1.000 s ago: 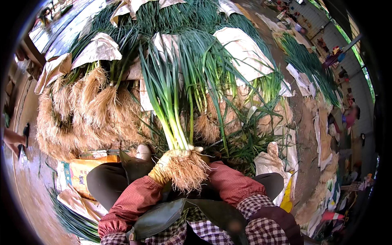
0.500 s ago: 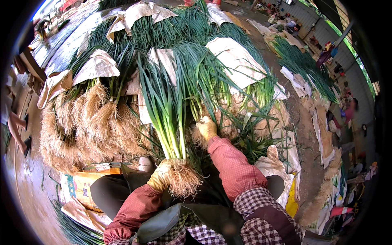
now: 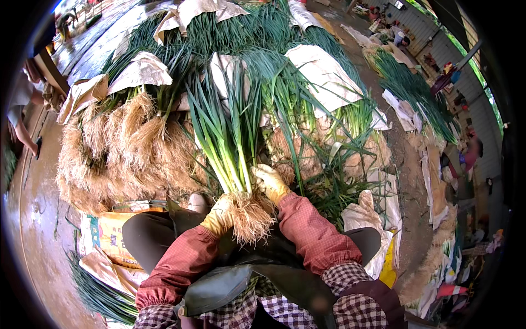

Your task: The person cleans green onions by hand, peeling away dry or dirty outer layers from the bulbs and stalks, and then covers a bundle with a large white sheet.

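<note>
My left hand (image 3: 219,215), in a yellow glove, is closed round the root end of a bunch of green onions (image 3: 233,159). The bunch stands with its white stalks low and its dark green leaves fanned away from me, and tan roots (image 3: 252,219) spill out beside the glove. My right hand (image 3: 270,182), gloved alike, is at the right side of these stalks just above the roots, its fingers curled against the outermost stalk. Its palm side is partly hidden. Beyond my right hand lie loose green onions (image 3: 290,93) from the pile.
A large heap of green onions (image 3: 235,35) spreads ahead, partly under pale sacks (image 3: 323,74). Thick root clumps (image 3: 126,148) face me at left. Loose leaves (image 3: 334,186) lie right of my hand. A printed sack (image 3: 118,236) is by my left knee; another person's leg (image 3: 24,131) shows far left.
My right hand has come back from the pile's stalks to the held bunch. My left hand and the bunch have shifted slightly up in the picture.
</note>
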The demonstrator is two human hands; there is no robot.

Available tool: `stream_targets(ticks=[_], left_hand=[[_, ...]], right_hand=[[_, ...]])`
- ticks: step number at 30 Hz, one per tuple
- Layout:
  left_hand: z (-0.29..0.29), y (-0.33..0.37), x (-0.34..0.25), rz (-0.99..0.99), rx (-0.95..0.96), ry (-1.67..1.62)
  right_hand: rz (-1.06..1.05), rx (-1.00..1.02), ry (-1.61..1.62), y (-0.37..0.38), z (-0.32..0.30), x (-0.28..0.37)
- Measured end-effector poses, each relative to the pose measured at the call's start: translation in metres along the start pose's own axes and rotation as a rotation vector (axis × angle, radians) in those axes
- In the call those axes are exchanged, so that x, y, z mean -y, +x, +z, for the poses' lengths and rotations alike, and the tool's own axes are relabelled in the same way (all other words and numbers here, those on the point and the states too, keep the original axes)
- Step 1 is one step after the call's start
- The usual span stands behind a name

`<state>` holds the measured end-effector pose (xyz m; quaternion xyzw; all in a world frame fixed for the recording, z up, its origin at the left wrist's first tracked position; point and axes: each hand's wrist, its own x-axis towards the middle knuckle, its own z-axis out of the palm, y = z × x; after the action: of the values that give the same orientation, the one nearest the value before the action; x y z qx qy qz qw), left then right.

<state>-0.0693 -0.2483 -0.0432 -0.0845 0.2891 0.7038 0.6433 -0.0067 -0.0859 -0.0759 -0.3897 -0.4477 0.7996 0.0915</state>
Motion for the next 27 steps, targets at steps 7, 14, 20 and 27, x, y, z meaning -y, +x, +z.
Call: stream_targets(ticks=[7, 14, 20, 27], left_hand=[[-0.068, 0.034, 0.010, 0.377, 0.105, 0.993], [-0.033, 0.013, 0.001, 0.082, -0.109, 0.038], [0.001, -0.004, -0.012, -0.002, -0.040, -0.216], [0.007, -0.007, -0.028, -0.040, 0.078, -0.321]], right_hand=[[-0.507, -0.288, -0.739, -0.009, 0.025, -0.034], [-0.725, 0.002, -0.328, -0.074, 0.035, 0.002], [-0.167, -0.258, -0.374, -0.017, 0.008, 0.059], [-0.195, 0.072, 0.352, -0.007, -0.009, 0.041]])
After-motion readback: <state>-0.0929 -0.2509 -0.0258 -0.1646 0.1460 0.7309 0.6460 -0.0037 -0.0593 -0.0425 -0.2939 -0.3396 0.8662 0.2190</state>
